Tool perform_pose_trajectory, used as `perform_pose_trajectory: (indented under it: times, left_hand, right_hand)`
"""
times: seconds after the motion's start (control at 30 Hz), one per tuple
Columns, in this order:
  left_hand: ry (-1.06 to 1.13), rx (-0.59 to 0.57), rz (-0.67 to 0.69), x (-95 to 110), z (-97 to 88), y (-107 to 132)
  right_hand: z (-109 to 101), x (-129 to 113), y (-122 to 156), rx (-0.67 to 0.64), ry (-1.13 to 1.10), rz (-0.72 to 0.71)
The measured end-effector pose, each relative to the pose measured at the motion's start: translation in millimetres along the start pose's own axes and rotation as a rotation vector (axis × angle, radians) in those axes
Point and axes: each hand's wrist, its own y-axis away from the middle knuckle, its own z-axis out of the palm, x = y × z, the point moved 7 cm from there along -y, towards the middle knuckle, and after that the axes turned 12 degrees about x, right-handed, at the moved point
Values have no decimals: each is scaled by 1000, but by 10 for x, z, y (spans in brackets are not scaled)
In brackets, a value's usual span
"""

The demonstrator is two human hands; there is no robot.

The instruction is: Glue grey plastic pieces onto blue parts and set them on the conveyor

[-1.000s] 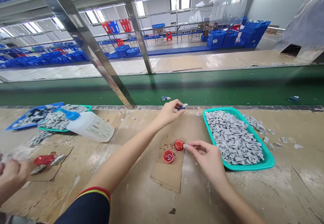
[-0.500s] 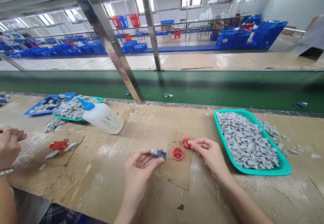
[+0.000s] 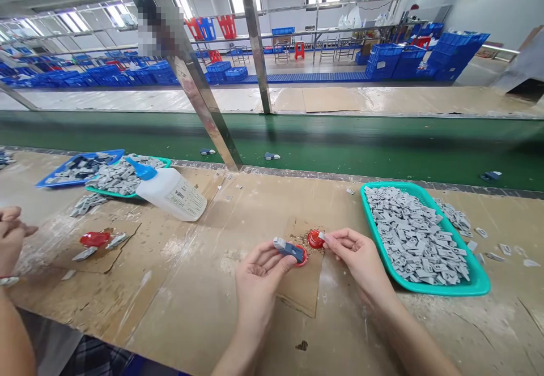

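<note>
Between the thumb and fingers of my left hand (image 3: 266,274) is a dark blue and grey plastic part (image 3: 289,250), its grey end pointing up and left. It partly covers a small red cap (image 3: 303,256) lying on a piece of cardboard (image 3: 300,297). My right hand (image 3: 355,254) pinches a small light grey plastic piece (image 3: 323,236) at the edge of a second red cap (image 3: 315,240), which has wet-looking red contents. Whether the piece touches that cap, I cannot tell.
A green basket (image 3: 480,282) of grey pieces stands at right, loose pieces beside it. Left are a white squeeze bottle (image 3: 170,195), a blue tray (image 3: 46,182), another green basket (image 3: 138,195) and a co-worker's hand (image 3: 11,237). A green conveyor belt (image 3: 361,149) runs behind, below a metal post (image 3: 204,104).
My left hand has moved right with the blue and grey part, now over the nearer red cap. My right hand has barely shifted. Parts on the belt have moved left.
</note>
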Motion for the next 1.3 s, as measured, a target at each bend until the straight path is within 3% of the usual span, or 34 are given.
perform_pose_trajectory:
  times: [0.23,0.67,0.97,1.3]
  left_hand:
    - [-1,-38,-30,-49,184,49]
    - [-29,-70,29,-36,226,140]
    - [-116,-266,156,61,363,189]
    - [-127,-381,-47,-32,501,121]
  right_hand:
    - [86,-149,247,-162,-181,130]
    - [171,-54,301,-267,-98,182]
    - [195,55,321,-400,-159,233]
    - [177,-119,368,-325,-209,152]
